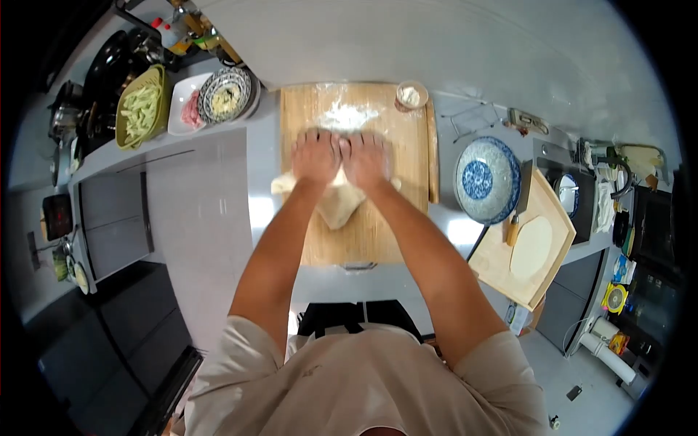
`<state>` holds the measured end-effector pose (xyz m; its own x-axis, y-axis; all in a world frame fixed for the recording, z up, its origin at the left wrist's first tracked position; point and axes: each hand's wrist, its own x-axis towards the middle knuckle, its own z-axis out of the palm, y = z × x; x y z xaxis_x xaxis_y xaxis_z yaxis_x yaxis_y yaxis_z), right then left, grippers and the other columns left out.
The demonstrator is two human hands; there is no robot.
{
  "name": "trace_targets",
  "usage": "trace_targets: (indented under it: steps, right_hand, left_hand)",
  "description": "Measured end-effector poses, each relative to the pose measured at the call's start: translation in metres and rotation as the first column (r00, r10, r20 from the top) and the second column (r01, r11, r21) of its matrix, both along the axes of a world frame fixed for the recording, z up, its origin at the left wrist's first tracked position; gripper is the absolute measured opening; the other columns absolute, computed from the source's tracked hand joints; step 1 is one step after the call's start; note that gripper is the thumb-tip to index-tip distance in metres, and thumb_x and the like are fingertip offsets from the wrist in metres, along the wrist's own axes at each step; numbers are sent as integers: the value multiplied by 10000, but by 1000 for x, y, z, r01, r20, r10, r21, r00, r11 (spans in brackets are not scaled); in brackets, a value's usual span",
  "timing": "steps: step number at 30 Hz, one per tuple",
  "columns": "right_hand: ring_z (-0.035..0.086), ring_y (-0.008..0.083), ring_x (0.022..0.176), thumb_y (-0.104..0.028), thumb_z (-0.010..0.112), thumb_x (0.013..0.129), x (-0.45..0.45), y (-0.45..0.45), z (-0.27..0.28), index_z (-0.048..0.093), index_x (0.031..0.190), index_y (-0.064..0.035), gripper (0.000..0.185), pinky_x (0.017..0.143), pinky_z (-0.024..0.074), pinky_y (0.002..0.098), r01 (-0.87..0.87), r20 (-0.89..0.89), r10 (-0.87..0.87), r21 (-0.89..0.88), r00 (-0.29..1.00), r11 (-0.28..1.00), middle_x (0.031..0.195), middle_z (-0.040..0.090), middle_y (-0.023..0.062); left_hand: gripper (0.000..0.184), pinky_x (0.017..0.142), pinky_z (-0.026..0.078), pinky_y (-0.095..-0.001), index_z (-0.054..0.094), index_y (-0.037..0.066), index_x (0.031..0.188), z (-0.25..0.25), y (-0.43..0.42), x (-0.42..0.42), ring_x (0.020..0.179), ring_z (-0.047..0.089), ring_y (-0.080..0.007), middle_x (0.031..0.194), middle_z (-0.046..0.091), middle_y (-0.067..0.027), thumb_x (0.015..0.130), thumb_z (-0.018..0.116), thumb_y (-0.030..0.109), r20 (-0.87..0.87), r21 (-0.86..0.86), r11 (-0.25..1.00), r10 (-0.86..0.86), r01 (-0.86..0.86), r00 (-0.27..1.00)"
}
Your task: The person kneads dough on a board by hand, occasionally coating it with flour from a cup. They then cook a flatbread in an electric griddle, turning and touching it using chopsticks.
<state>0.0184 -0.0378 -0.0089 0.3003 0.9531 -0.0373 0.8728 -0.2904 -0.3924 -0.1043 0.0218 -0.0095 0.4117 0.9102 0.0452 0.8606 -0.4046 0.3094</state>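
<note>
The left hand (316,158) and right hand (366,158) are resting side by side on pale dough (339,208) over a wooden board (407,232). Loose flour (347,115) is lying beyond the fingers. A blue-and-white bowl (480,180) is sitting on the table (263,156), beside a wooden tray (488,254) that is holding a flat dough sheet (532,245).

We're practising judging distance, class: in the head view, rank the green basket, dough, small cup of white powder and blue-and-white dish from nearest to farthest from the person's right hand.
1. Dough: touching the right hand.
2. Small cup: at the board's far right corner.
3. Blue-and-white dish: right of the board.
4. Green basket: well to the left.
</note>
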Motion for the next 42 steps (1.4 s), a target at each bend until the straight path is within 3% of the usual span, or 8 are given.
trace_targets:
  steps: [10, 17, 20, 22, 25, 31, 35, 42]
  right_hand:
    - [663, 439, 989, -316, 611, 1028, 6, -104, 29, 667, 1088, -40, 287, 846, 524, 515, 306, -445, -208, 160, 871, 938, 1078, 714, 208]
    - [662, 462, 1064, -289, 783, 863, -32, -172, -3, 633, 1188, 13, 469, 918, 528, 521, 323, -534, -327, -105, 780, 941, 1153, 704, 267]
    - [647, 446, 1085, -151, 799, 789, -16, -141, 7, 630, 1244, -50, 495, 941, 531, 498, 233, -464, -176, 69, 868, 970, 1156, 679, 242]
    - [645, 434, 1063, -92, 797, 762, 4, -116, 12, 646, 1237, -96, 498, 927, 537, 481, 87, -471, -6, 150, 882, 985, 1115, 663, 215]
    - [632, 411, 1009, -34, 774, 743, 14, -107, 32, 672, 1170, -149, 454, 893, 541, 464, -156, -477, 236, 202, 847, 967, 1039, 628, 168]
    - [594, 386, 983, -47, 656, 842, 0, -159, 40, 685, 1037, -80, 201, 879, 522, 466, -326, -320, 480, 432, 817, 841, 1007, 614, 159]
    - [589, 403, 1024, -133, 591, 978, -20, -166, 22, 630, 1117, -37, 174, 916, 499, 476, -64, -371, 224, 398, 901, 915, 1038, 616, 198]
    - [571, 343, 1064, -336, 560, 1037, -52, -156, 8, 651, 1137, -91, 280, 940, 443, 505, -55, 90, 42, 140, 995, 989, 1097, 611, 151]
  left_hand:
    - [692, 1025, 503, -487, 588, 112, 1444, 32, -37, -63, 1168, 660, -453, 1222, 726, -236, 1030, 503, 660, 135, -496, 842, -164, 210, 977]
    - [657, 679, 614, -490, 574, -51, 1184, -30, -143, -83, 869, 750, -395, 1041, 712, -315, 1071, 498, 592, 112, -611, 725, 477, -318, 872]
    - [565, 646, 670, -412, 550, -31, 1255, -13, -199, -57, 748, 726, -272, 999, 696, -158, 1103, 494, 511, 325, -937, 349, 869, 4, 373]
    - [485, 610, 634, -406, 595, -40, 1243, 5, -220, -45, 769, 721, -229, 1032, 718, -172, 1111, 527, 422, 320, -946, 307, 825, 107, 466]
    - [383, 598, 580, -402, 665, -36, 1142, 33, -212, -47, 761, 721, -230, 1032, 729, -180, 1104, 551, 328, 242, -871, 487, 532, -60, 811]
    - [301, 862, 519, -464, 733, 54, 976, 50, -156, -45, 917, 663, -371, 967, 725, -146, 1043, 571, 299, 562, 143, 974, 68, -177, 824]
    - [288, 954, 480, -494, 742, 52, 1039, 37, -139, -30, 1056, 632, -363, 1073, 699, -166, 1043, 566, 279, 252, -93, 976, -167, 195, 953]
    - [245, 964, 441, -449, 703, 119, 1147, 12, -164, -42, 1059, 607, -310, 1070, 673, -93, 1055, 551, 288, 174, 156, 988, -19, -8, 985]
